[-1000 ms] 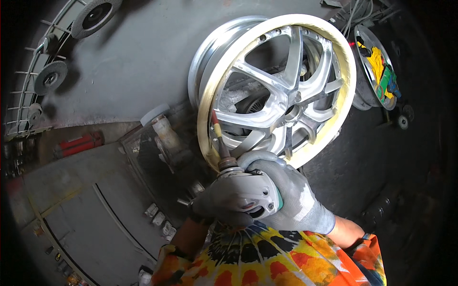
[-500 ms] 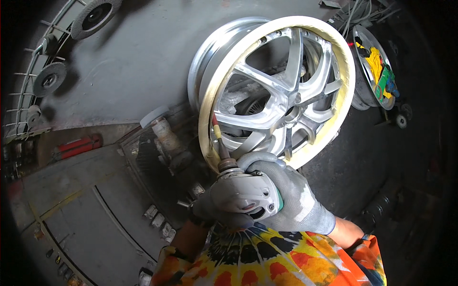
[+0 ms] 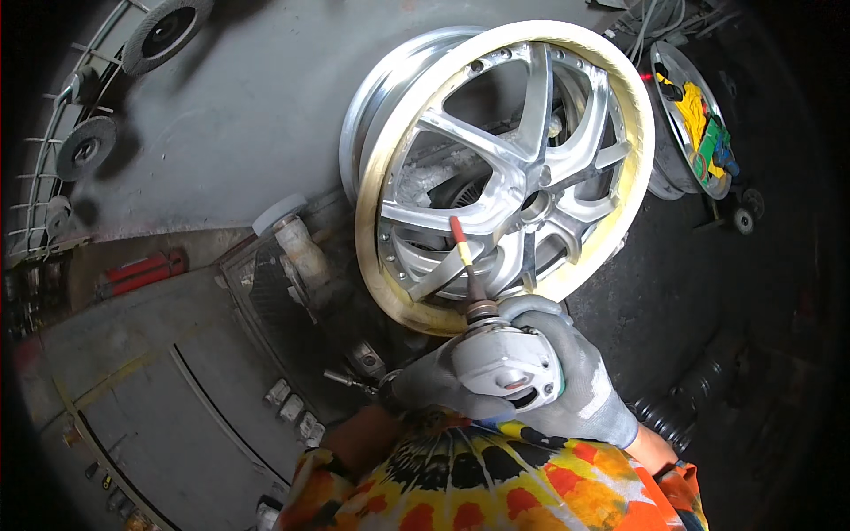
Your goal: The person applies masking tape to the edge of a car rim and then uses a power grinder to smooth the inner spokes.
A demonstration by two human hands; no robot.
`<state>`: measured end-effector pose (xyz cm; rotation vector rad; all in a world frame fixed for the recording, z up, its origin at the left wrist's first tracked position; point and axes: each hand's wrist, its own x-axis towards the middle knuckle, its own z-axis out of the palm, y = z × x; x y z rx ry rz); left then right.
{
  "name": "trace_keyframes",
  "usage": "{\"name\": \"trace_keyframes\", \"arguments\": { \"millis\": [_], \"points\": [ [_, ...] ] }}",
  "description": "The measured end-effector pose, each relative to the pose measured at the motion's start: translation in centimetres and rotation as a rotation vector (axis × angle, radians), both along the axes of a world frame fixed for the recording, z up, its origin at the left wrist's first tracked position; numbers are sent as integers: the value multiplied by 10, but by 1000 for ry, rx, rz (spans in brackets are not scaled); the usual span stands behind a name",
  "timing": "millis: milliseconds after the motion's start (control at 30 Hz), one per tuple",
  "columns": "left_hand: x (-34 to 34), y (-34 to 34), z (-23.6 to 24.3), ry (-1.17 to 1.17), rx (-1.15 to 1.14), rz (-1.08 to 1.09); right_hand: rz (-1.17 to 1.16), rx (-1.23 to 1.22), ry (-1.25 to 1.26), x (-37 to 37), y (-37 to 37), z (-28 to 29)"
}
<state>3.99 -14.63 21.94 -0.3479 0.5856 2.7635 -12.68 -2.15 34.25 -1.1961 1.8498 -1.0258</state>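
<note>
Both my hands wear grey gloves and are closed round a grey power tool [image 3: 503,365] that looks like an angle grinder. My left hand [image 3: 438,385] wraps its left side, while my right hand [image 3: 575,376] grips the right side and front. A long tapered bit [image 3: 467,257] with a red and yellow tip points away from me. In the picture that tip overlaps a spoke of a bare-metal alloy wheel [image 3: 509,146]; whether it touches is hard to tell. Yellowish masking tape [image 3: 375,243] covers the wheel's outer lip.
Abrasive discs [image 3: 85,149] hang on a wire rack at the left. A red cylindrical object [image 3: 146,272] lies below them. Another wheel [image 3: 686,80] at the far right holds yellow, green and blue cloth-like items. A whitish disc on a shaft [image 3: 279,215] stands left of the taped wheel.
My hands and the power tool have moved right. The bit's tip has gone from the wheel's left edge to over a spoke. The whole view has shifted slightly.
</note>
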Motion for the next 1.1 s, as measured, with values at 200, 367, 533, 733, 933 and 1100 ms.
{"name": "trace_keyframes", "arguments": {
  "millis": [200, 367, 533, 733, 933, 1100],
  "points": [
    [0, -10, 17, -60, 147, -66, 25, 62, -44, 0, 0, 0],
    [24, -16, 15, -11, 48, 65, 56, -36, -27, 6, -22, 0],
    [35, -25, 0, 246, -712, 140, 106, -101, -1, 6, -39, -5],
    [16, -35, 20, 407, -1015, 209, 65, -103, -17, 5, -27, -6],
    [25, -2, 42, -69, -1010, 251, -149, 74, 54, -20, 39, -14],
    [11, -19, -2, -563, -1683, 1278, -176, -43, 172, -33, 80, -17]
  ]
}}
